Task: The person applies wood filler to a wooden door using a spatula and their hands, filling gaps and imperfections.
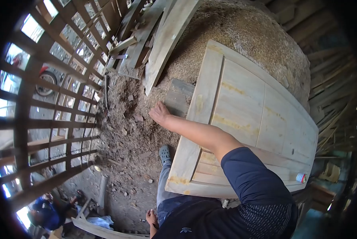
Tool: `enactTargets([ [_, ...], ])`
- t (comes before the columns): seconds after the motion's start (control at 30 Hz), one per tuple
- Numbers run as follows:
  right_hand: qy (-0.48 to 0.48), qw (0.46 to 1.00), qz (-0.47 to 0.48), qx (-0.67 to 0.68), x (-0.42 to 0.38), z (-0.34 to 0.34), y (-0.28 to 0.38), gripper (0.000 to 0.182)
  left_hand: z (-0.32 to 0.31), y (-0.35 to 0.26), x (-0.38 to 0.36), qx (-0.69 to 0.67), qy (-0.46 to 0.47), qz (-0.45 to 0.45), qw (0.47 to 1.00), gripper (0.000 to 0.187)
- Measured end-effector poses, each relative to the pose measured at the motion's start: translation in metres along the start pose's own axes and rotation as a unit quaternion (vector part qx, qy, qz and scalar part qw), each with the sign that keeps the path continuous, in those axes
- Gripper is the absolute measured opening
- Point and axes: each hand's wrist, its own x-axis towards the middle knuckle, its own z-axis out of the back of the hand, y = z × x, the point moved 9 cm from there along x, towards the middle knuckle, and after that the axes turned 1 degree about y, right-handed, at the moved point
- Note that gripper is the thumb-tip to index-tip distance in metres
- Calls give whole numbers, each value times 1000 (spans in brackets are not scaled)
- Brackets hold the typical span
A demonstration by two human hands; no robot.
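A large pale wooden door panel (242, 107) with yellowish streaks lies under my outstretched right arm. Past its left edge, my right hand (159, 113) is closed with fingers curled, right at the end of a grey board (179, 95); what the fingers hold, if anything, is hidden. My left hand (151, 217) hangs low beside my leg, its fingers curled in and nothing showing in them. A small red-and-white can (300, 177) rests on the near right corner of the panel.
Sawdust (242, 24) is heaped behind the panel, and planks (170, 40) lean at the back. A wooden lattice wall (27, 111) runs along the left. Another person (47, 213) is low at the bottom left, near a curved wooden piece (103, 231). My shoe (165, 154) stands on debris-strewn ground.
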Motion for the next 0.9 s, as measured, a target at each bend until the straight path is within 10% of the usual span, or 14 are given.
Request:
enactTargets([
  [0.27, -115, 992, 15, -42, -15, -3, 2, 21, 23, -17, 4, -60, -17, 47, 997, 45],
  [0.9, -33, 998, 26, -43, -8, -13, 12, 32, 43, -57, 27, -50, -4, -51, 997, 41],
])
